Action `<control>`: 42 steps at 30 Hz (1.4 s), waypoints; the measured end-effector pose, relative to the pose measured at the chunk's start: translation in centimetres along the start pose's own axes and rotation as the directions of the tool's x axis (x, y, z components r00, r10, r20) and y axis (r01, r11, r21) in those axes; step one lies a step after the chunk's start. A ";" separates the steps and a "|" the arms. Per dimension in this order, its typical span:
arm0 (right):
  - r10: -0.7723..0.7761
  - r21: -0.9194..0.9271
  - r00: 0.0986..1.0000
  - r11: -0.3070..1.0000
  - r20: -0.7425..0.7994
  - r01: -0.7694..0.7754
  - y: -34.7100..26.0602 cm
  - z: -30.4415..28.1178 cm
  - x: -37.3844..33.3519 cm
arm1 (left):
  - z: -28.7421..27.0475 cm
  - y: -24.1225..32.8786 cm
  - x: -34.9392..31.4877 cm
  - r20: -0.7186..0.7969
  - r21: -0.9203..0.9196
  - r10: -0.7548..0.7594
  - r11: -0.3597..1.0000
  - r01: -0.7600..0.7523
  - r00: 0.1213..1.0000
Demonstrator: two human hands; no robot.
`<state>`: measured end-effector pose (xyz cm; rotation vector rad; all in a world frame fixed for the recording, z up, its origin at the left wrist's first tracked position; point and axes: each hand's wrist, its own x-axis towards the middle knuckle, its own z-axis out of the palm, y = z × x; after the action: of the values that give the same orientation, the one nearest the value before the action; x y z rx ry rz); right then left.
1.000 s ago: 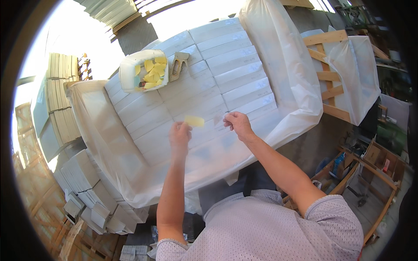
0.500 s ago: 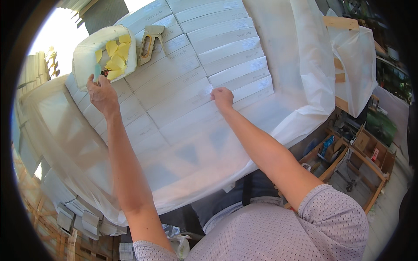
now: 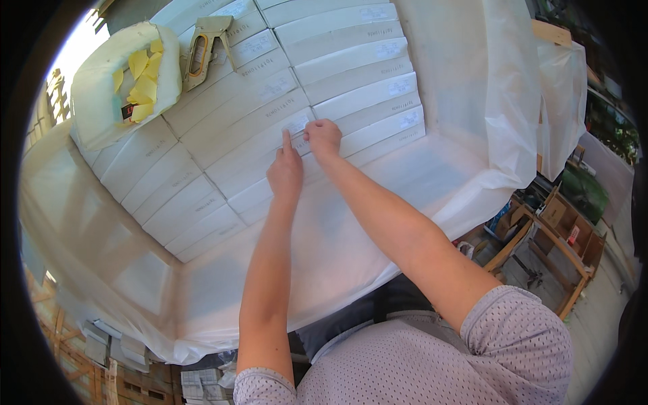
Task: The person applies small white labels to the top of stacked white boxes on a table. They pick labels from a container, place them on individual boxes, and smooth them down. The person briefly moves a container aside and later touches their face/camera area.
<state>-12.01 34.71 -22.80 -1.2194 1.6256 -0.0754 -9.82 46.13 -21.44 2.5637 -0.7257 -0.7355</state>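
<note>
My left hand is at the front face of a white carton. Its index finger is stretched out onto the lower edge of a printed label; the other fingers are bent, and nothing shows in them. Just to its right, my right hand is closed beside the same label, thumb and fingers pressed together. Whatever it may hold is hidden. On the stacked cartons at upper left stands a cut-open white plastic container with yellow scraps in it. Beside that lies a metal staple gun.
Translucent plastic sheeting lines the sides and front of the crate around the cartons. To the lower right is a wooden tray with compartments. More cartons sit at lower left.
My left hand has come away from the white container, moving right to the carton label beside my right hand. The right hand has shifted slightly left. In the view, container and staple gun sit farther left.
</note>
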 end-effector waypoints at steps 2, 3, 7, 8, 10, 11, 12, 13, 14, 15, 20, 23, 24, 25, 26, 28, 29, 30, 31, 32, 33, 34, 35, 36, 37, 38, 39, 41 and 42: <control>-0.047 -0.054 0.999 0.997 -0.012 0.047 0.4 0.3 0.3 | 0.6 -0.5 0.4 0.031 0.054 -0.006 0.999 0.005 0.999; -0.053 -0.104 0.998 0.993 -0.016 0.051 0.5 0.3 0.5 | 0.8 -0.7 0.4 0.067 0.089 -0.016 0.996 0.010 0.998; -0.125 -0.459 0.991 0.884 -0.056 0.086 0.4 0.3 0.8 | 0.5 -1.5 0.1 0.162 0.171 -0.039 0.985 0.011 0.986; -0.159 -0.577 0.985 0.812 -0.066 0.092 0.3 0.2 0.8 | 0.3 -1.6 0.1 0.184 0.179 -0.046 0.984 0.013 0.982; -0.161 -0.601 0.987 0.791 -0.032 0.109 0.1 -0.9 0.8 | 0.1 -1.9 0.3 0.183 0.207 -0.036 0.978 -0.003 0.982; -0.160 -0.614 0.987 0.781 -0.015 0.118 0.1 -1.5 0.9 | 0.1 -2.0 0.2 0.185 0.227 -0.035 0.974 -0.008 0.982; -0.132 -0.618 0.991 0.779 0.005 0.107 0.1 -2.1 1.0 | 0.1 -2.1 0.3 0.188 0.219 -0.060 0.976 0.018 0.980; -0.105 -0.623 0.994 0.776 0.024 0.097 0.0 -2.6 1.3 | 0.1 -2.3 0.3 0.187 0.214 -0.084 0.976 0.043 0.979; -0.079 -0.627 0.996 0.774 0.046 0.091 -0.1 -3.0 1.5 | 0.1 -2.4 0.3 0.169 0.213 -0.104 0.975 0.066 0.980; -0.086 -0.617 0.996 0.782 0.031 0.087 -0.2 -3.4 1.7 | 0.0 -2.6 0.1 0.139 0.163 -0.163 0.977 0.140 0.977; 0.127 -0.329 0.946 0.944 0.298 -0.023 -2.8 -5.5 0.4 | -3.6 -3.3 -1.0 0.348 -0.414 -0.324 0.788 0.455 0.880; 0.111 -0.288 0.778 0.953 0.618 0.092 -5.6 -6.9 -3.2 | -8.0 -2.1 -2.5 0.671 -0.706 -0.138 0.180 0.685 0.728; 0.058 -0.269 0.744 0.949 0.666 0.167 -6.4 -7.3 -4.7 | -9.4 -1.3 -3.1 0.694 -0.703 -0.109 0.109 0.703 0.712; 0.001 -0.235 0.697 0.942 0.717 0.241 -7.2 -7.8 -6.4 | -10.7 -0.6 -3.7 0.699 -0.712 -0.066 0.031 0.701 0.712; -0.052 -0.198 0.643 0.930 0.764 0.311 -7.9 -8.1 -8.0 | -11.8 0.1 -4.3 0.691 -0.722 -0.012 -0.053 0.690 0.722; -0.045 -0.227 0.582 0.894 0.812 0.385 -9.2 -8.8 -10.6 | -13.4 1.4 -5.4 0.694 -0.717 -0.008 -0.107 0.689 0.720; -0.032 -0.244 0.556 0.876 0.831 0.416 -9.6 -9.1 -11.7 | -14.0 1.9 -5.9 0.694 -0.713 -0.003 -0.146 0.686 0.720; -0.158 -0.209 0.545 0.809 0.823 0.550 -10.0 -9.3 -12.8 | -14.5 2.2 -6.3 0.688 -0.717 0.018 -0.135 0.684 0.726; -0.125 -0.205 0.544 0.838 0.830 0.506 -10.5 -9.6 -13.5 | -15.0 2.5 -6.6 0.685 -0.718 0.035 -0.133 0.683 0.728; -0.090 -0.203 0.541 0.866 0.836 0.457 -10.9 -10.0 -14.0 | -15.3 2.8 -7.0 0.685 -0.717 0.051 -0.131 0.685 0.727; -0.054 -0.202 0.536 0.891 0.843 0.407 -11.2 -10.2 -14.4 | -15.6 3.0 -7.3 0.689 -0.713 0.057 -0.124 0.690 0.722; -0.031 -0.217 0.539 0.895 0.842 0.389 -11.4 -10.4 -14.8 | -15.8 3.2 -7.6 0.688 -0.708 0.073 -0.148 0.690 0.722; -0.007 -0.233 0.543 0.899 0.840 0.371 -11.5 -10.6 -15.1 | -15.9 3.4 -7.8 0.693 -0.700 0.080 -0.167 0.695 0.717; 0.010 -0.227 0.534 0.911 0.846 0.343 -11.5 -10.8 -15.3 | -16.0 3.6 -8.0 0.697 -0.690 0.089 -0.187 0.699 0.711; 0.010 -0.238 0.549 0.908 0.836 0.346 -11.5 -11.0 -15.5 | -16.1 3.7 -8.3 0.694 -0.687 0.108 -0.195 0.700 0.712; 0.002 -0.227 0.552 0.913 0.834 0.340 -11.4 -11.1 -15.5 | -16.2 3.8 -8.5 0.690 -0.685 0.127 -0.204 0.699 0.713; 0.016 -0.231 0.562 0.921 0.827 0.314 -11.3 -11.3 -15.5 | -16.2 3.8 -8.7 0.675 -0.686 0.162 -0.222 0.693 0.720; -0.074 -0.181 0.562 0.905 0.824 0.385 -10.9 -11.9 -15.7 | -16.3 3.7 -9.2 0.694 -0.681 0.145 -0.188 0.708 0.706; -0.078 -0.200 0.581 0.895 0.810 0.398 -10.7 -12.1 -15.9 | -16.2 3.7 -9.4 0.706 -0.673 0.135 -0.174 0.718 0.695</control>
<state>-15.16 35.13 -0.40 -1.4658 0.6746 0.5619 -8.76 51.92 -3.24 0.8573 0.5033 -1.4990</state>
